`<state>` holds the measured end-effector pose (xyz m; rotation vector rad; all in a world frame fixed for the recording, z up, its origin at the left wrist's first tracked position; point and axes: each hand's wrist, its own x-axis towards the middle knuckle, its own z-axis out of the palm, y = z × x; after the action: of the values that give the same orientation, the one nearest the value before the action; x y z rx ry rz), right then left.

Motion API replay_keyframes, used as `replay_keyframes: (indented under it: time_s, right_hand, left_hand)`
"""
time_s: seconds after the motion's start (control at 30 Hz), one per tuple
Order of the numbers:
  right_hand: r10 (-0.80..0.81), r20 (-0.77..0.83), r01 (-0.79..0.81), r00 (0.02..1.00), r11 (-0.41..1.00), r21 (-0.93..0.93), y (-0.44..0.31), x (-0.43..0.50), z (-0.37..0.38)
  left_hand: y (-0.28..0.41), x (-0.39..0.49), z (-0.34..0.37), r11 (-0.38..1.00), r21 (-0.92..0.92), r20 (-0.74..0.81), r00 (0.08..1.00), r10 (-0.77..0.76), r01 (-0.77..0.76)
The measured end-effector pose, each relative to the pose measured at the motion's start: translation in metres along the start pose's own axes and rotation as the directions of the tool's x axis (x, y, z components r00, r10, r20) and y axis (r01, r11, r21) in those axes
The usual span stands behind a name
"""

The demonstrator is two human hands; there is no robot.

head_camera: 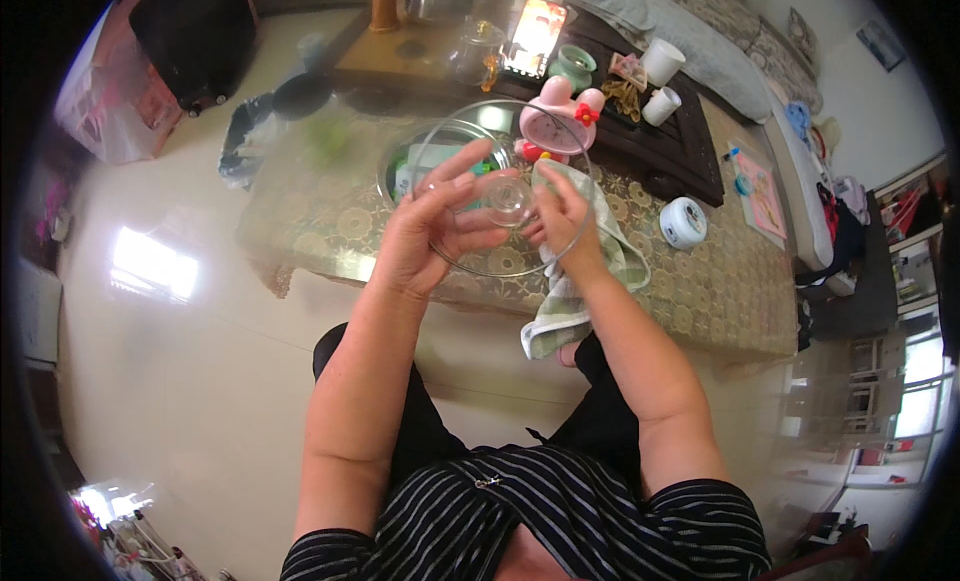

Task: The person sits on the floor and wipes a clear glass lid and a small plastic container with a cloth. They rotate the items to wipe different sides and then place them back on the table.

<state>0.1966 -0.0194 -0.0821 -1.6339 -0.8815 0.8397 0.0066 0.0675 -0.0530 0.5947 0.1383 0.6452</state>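
Between my two hands is a round, clear glass lid (504, 260) with a central knob. My left hand (442, 217) supports it from the left, fingers spread and seen through the glass. On the right, my right hand (562, 217) has its fingers at the lid beside the knob. A green and white checked cloth (619, 254) lies under and beside my right hand and hangs over the table edge. Behind my left hand, a round clear container (386, 157) with green and white contents stands on the table. A pink rabbit-eared alarm clock (556, 127) stands just beyond the lid.
The table (337, 228) has a patterned cover. A white round tub (682, 223) sits to the right. Farther back are a lit phone (536, 37), a green pot (574, 64), white cups (662, 61) and a dark wooden tray (686, 157). A lined bin (247, 142) stands at the left.
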Motion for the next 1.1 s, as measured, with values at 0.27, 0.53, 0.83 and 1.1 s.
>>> replay_keyframes:
  time_s: [0.27,0.53,0.83,1.1]
  right_hand:
    - [-0.582,-0.203,0.213,0.788,0.567,-0.796,0.078,0.008,-0.095]
    - [-0.535,-0.465,0.453,0.705,0.845,-0.285,0.001,-0.034,-0.086]
    - [-0.782,-0.263,0.640,0.565,0.617,-0.458,0.010,-0.039,-0.066]
    - [-0.287,-0.451,0.390,0.845,0.908,0.153,0.012,-0.061,-0.025]
  left_hand:
    - [-0.043,0.027,0.025,0.981,0.178,-0.093,0.994,-0.062,0.078]
    - [-0.081,0.039,0.051,0.916,0.401,-0.210,0.971,0.117,-0.024]
    - [-0.115,0.036,0.058,0.884,0.467,-0.064,0.997,0.046,-0.011]
    - [-0.134,0.041,0.059,0.823,0.471,-0.025,0.928,0.371,-0.317]
